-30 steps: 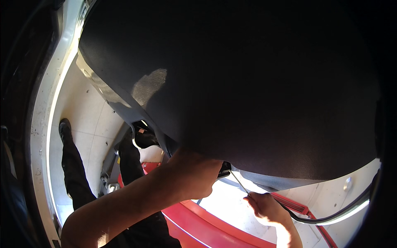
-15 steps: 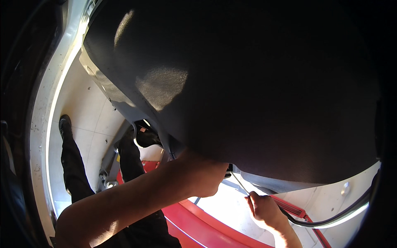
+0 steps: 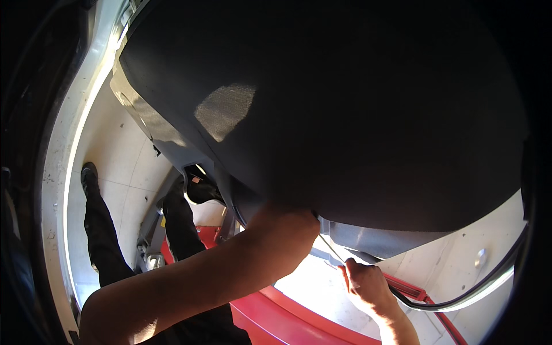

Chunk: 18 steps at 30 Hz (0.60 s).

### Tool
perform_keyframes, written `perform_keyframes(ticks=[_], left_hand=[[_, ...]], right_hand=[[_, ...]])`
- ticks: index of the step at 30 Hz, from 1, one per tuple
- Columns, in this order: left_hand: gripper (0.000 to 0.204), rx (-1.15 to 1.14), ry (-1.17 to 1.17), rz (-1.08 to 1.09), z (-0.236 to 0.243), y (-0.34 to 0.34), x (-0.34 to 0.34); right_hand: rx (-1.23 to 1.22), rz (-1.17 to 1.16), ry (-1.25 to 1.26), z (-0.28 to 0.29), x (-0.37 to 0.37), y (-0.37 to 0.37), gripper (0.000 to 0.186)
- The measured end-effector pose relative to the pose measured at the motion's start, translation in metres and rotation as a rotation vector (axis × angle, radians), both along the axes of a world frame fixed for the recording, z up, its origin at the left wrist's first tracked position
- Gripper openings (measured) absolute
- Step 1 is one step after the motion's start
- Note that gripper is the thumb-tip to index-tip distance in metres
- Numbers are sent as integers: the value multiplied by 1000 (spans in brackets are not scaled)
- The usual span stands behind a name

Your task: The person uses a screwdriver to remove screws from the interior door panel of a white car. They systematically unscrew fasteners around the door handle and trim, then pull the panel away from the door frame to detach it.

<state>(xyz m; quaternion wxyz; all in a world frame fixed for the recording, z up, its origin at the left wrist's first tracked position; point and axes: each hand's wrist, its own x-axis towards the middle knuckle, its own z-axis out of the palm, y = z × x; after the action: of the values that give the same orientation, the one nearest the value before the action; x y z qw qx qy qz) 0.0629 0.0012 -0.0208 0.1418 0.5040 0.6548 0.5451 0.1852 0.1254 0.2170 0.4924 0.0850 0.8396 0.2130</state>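
A large dark trim panel (image 3: 356,126) fills the upper middle, its lower edge curving above my hands. From the lower left my arm crosses to that edge, where my left hand (image 3: 287,230) is pressed against the panel's underside. Its fingers are hidden there. Lower right, my right hand (image 3: 367,284) is closed around a slim tool with a straight metal shaft (image 3: 330,247). The shaft slants up and left to the panel edge beside my left hand. Its tip is out of sight, and my fingers cover the handle end.
A pale vehicle body frame (image 3: 57,172) curves down the left. Below are a glossy red surface (image 3: 287,316), a red bar (image 3: 405,286) and a black rubber seal strip (image 3: 460,307). My dark-trousered leg (image 3: 103,230) and a light tiled floor (image 3: 118,161) show at left.
The panel's lower right edge has shifted up, showing more of its grey underside. My left hand has risen with it. My right hand and the tool have moved up slightly.
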Motion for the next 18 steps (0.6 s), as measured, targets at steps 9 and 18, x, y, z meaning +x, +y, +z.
perform_keyframes(ticks=[9, 18], left_hand=[[9, -45, 64, -20, -14, 10, 3], [49, -458, 209, 110, 43, 1, 25]], right_hand=[[20, 34, 74, -6, 10, -1, 27], [-4, -161, 233, -11, 24, -13, 28]])
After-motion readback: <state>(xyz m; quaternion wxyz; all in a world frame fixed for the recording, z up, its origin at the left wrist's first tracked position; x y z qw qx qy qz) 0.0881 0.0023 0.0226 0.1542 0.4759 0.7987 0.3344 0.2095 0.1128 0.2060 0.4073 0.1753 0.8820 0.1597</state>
